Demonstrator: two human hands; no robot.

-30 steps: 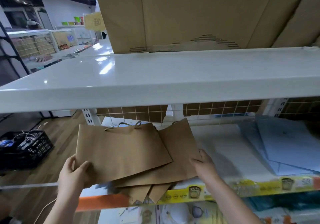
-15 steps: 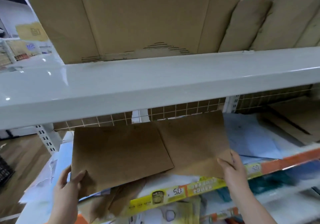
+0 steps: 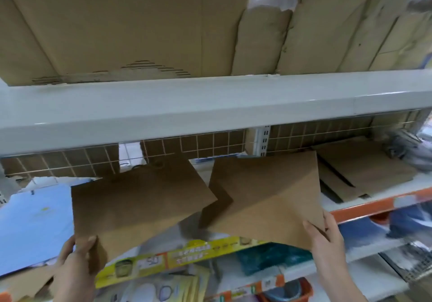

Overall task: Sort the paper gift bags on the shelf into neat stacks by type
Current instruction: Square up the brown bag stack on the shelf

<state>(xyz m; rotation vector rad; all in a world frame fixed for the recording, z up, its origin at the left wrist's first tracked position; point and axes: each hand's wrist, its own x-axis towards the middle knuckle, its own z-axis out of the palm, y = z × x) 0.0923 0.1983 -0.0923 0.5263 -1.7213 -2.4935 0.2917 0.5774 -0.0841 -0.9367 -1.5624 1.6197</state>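
My left hand (image 3: 77, 258) grips the lower left corner of a flat brown paper bag (image 3: 135, 205), whose twisted handles point toward the wire back of the shelf. My right hand (image 3: 325, 234) holds the lower right corner of a second brown paper bag (image 3: 268, 196), tilted and lifted off the shelf. The two bags are apart with a gap between them. A stack of flat brown bags (image 3: 364, 175) lies on the shelf at the right. Light blue bags (image 3: 30, 227) lie on the shelf at the left.
The white upper shelf (image 3: 210, 105) hangs low over the bags, loaded with cardboard boxes (image 3: 121, 25). A wire grid (image 3: 205, 142) backs the shelf. Yellow and orange price strips (image 3: 182, 257) line the front edge. Packaged goods fill the shelf below.
The view has swung to the right. The two brown bags, overlapped before, have been pulled apart, and my right hand has carried its bag toward the brown stack at the right.
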